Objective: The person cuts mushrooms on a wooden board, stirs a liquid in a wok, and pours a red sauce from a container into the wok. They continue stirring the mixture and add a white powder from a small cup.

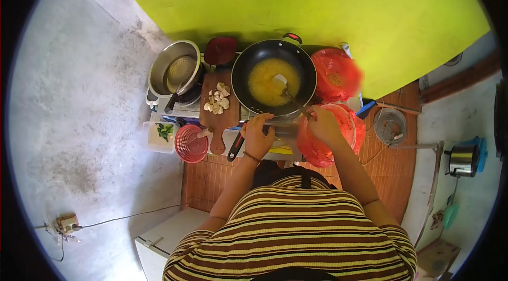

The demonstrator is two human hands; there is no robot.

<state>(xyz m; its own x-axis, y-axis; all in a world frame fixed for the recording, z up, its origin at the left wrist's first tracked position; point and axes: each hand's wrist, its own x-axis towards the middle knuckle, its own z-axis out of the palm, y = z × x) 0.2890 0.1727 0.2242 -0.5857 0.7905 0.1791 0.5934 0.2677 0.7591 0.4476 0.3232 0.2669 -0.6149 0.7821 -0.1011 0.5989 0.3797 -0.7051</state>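
My right hand is closed around the dark handle of a ladle. Its pale head dips into a bubbling yellow liquid inside the black wok. At the wok's near edge, my left hand has bent fingers, with the thumb apart. It lies beside or over the wok's long black handle; contact is hard to make out. Left of the wok, a wooden cutting board carries pale chopped chunks. A red plastic-covered container stands by my right hand.
A steel pot with a strainer stands at the back left. Near it are a red basket and a white tub of green leaves. Another red plastic-covered container sits right of the wok. A green wall rises behind.
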